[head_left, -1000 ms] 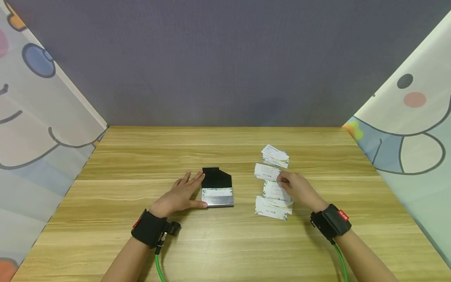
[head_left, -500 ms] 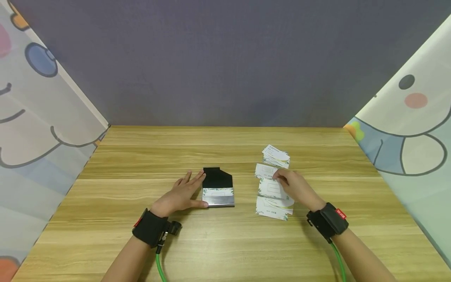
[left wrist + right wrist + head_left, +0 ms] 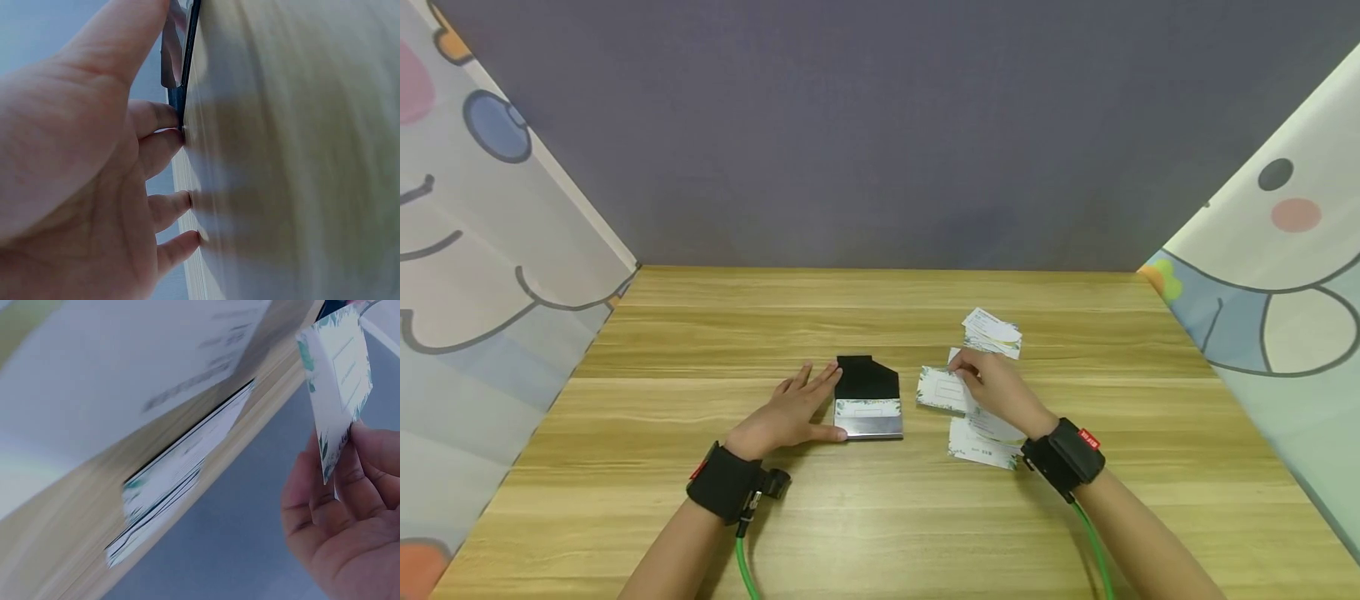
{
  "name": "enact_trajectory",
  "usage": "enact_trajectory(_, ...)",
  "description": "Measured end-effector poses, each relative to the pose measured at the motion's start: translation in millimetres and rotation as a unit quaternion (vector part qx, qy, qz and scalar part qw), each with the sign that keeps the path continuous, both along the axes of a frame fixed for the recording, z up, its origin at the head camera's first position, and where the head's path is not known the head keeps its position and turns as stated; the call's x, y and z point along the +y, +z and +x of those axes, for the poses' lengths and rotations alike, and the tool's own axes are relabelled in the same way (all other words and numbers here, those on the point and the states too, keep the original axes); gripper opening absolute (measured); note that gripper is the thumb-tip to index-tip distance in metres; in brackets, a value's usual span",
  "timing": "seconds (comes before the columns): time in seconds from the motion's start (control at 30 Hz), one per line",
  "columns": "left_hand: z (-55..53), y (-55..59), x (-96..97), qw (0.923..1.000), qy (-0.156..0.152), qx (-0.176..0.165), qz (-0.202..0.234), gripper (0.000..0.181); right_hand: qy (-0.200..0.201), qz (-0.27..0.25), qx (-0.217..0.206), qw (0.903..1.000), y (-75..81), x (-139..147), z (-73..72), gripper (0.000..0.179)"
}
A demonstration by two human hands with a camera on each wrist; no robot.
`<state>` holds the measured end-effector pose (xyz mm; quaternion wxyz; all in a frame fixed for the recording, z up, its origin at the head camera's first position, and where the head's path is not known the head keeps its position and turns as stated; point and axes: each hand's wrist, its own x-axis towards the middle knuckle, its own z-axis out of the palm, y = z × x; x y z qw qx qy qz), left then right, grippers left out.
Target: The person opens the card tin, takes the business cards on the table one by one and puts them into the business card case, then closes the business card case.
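Note:
A business card [image 3: 942,390], white with a leafy border, is pinched between the thumb and fingers of my right hand [image 3: 1000,393]. The right wrist view shows the same card [image 3: 340,375] lifted off the table. My left hand [image 3: 782,421] lies with spread fingers at the left side of a card holder [image 3: 868,427]. Its thumb touches the holder's metal front and its fingertips reach the black flap [image 3: 867,379], which is folded back. One card [image 3: 868,407] shows inside the holder. Beneath my right hand lie several more cards [image 3: 983,446], partly covered.
Behind the right hand a small fanned pile of cards [image 3: 992,332] lies on the wooden table [image 3: 775,533]. A grey panel [image 3: 880,133] rises at the table's back edge. Cartoon-printed walls [image 3: 1300,333] flank both sides. Green cables [image 3: 1093,546] trail from the wrist bands.
My right hand has picked the card up from the middle of the row and carried it left, towards the holder. The left hand stays in place at the holder.

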<state>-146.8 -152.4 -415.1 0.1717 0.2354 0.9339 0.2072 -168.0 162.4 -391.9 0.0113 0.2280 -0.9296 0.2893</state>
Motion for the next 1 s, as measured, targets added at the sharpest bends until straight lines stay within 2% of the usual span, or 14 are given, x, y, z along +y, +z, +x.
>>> enact_trajectory(0.47, -0.7, 1.1, 0.9, 1.0000, 0.001, 0.000, -0.003, 0.093, 0.029, -0.019, 0.004, 0.9994, 11.9, -48.1, -6.6, 0.012)
enact_trajectory(1.0, -0.2, 1.1, 2.7, 0.9998, 0.008, -0.006, -0.019, 0.094, 0.062, -0.044, 0.011, 0.9971, 2.8, -90.0, -14.3, 0.015)
